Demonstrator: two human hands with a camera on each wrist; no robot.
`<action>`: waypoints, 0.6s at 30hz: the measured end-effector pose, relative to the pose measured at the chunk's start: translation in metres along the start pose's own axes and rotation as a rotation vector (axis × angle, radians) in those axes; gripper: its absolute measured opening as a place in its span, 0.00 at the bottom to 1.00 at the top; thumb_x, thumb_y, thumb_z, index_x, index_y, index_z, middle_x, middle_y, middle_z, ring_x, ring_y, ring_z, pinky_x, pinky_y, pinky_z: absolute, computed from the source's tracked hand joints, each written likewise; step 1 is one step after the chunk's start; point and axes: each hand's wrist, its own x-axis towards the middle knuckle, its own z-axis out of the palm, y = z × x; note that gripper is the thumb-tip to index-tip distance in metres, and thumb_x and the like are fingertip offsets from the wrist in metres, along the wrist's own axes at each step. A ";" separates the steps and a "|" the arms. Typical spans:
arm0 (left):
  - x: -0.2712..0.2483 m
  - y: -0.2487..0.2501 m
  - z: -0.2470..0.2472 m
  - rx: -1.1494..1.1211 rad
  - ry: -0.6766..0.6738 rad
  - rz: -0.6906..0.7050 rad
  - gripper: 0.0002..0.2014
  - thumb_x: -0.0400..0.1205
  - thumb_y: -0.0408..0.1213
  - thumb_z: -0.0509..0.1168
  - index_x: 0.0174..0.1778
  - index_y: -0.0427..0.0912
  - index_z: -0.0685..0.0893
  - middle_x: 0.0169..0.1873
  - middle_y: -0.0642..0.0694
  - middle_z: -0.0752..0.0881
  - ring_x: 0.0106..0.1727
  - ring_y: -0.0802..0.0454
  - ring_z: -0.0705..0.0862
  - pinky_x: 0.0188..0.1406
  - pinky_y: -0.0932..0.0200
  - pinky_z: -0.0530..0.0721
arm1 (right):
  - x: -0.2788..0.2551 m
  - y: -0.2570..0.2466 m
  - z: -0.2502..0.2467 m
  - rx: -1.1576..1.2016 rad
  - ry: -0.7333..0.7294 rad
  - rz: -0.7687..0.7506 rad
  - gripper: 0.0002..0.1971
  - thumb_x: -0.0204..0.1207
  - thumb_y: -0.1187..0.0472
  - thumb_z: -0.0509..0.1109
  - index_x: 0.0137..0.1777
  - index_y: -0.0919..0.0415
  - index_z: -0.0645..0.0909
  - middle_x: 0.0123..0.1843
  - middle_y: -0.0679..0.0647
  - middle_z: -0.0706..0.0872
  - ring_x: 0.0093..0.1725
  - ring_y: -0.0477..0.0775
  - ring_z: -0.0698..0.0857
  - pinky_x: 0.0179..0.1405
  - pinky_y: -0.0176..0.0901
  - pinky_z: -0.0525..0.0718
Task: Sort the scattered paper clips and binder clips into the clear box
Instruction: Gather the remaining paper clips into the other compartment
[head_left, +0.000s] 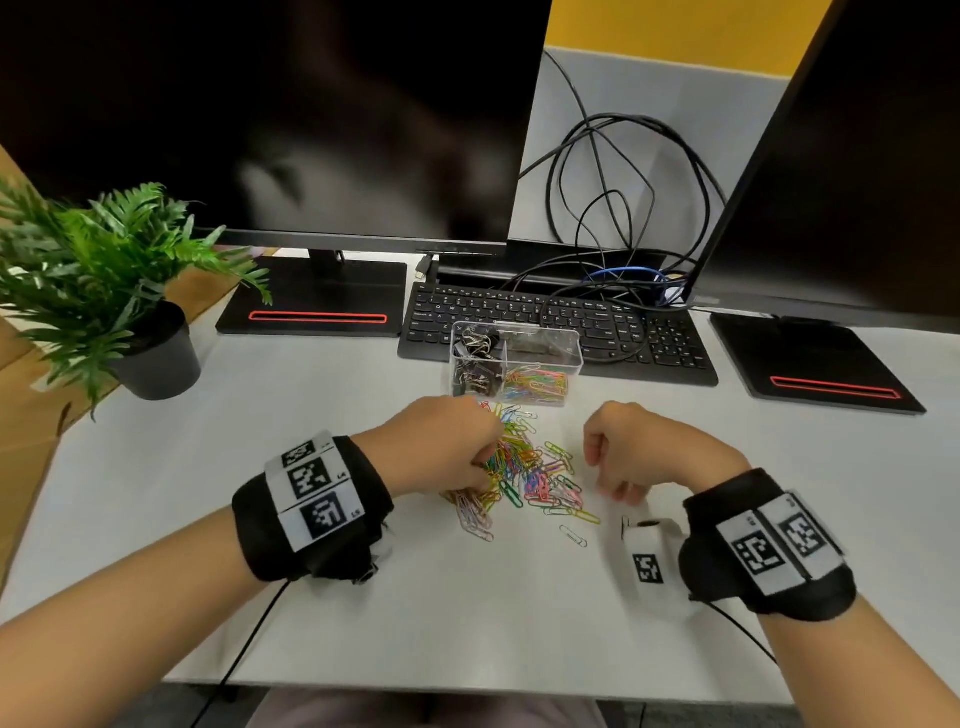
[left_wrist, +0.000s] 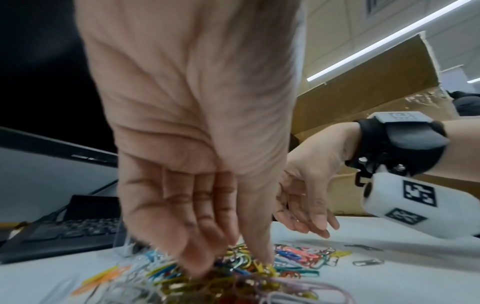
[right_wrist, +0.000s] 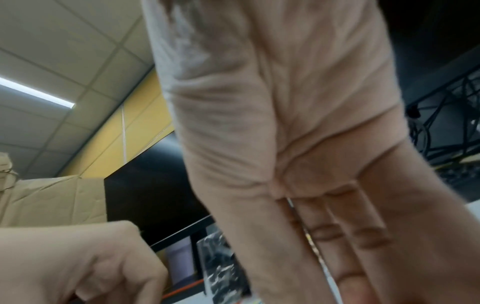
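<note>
Left hand (head_left: 444, 449) on tabletop (head_left: 363, 597), fingertips (left_wrist: 197, 265) bunched in paper clip pile (head_left: 530, 475), pinching clips. Right hand (head_left: 631, 449) just right of pile, fingers loosely curled, holding nothing. Beyond pile: clear box (head_left: 540, 345); binder clips (head_left: 475, 364) left compartment, coloured clips right.

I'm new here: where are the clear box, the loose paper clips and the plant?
clear box (head_left: 569, 347): head view, right wall.
paper clips (head_left: 540, 475): head view, pile's middle.
plant (head_left: 98, 260): head view, leaves.
</note>
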 end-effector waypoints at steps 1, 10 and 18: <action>0.001 0.005 -0.002 -0.003 0.041 0.066 0.09 0.78 0.47 0.69 0.47 0.47 0.80 0.40 0.53 0.81 0.41 0.51 0.76 0.36 0.58 0.72 | -0.001 0.006 -0.003 -0.008 -0.003 0.021 0.11 0.68 0.76 0.74 0.42 0.62 0.78 0.39 0.62 0.86 0.27 0.55 0.87 0.32 0.47 0.90; 0.043 0.069 0.028 0.097 -0.049 0.703 0.28 0.81 0.28 0.63 0.77 0.48 0.70 0.74 0.47 0.74 0.71 0.44 0.75 0.56 0.43 0.80 | 0.001 0.037 -0.015 0.074 0.140 0.048 0.10 0.68 0.73 0.74 0.44 0.58 0.82 0.46 0.59 0.86 0.36 0.53 0.85 0.33 0.43 0.85; 0.030 0.056 0.050 0.353 -0.007 0.578 0.26 0.86 0.38 0.56 0.81 0.43 0.62 0.82 0.45 0.61 0.79 0.47 0.66 0.65 0.44 0.76 | -0.002 0.039 -0.001 -0.043 0.019 -0.122 0.33 0.73 0.64 0.75 0.78 0.52 0.69 0.77 0.53 0.68 0.73 0.54 0.72 0.68 0.44 0.73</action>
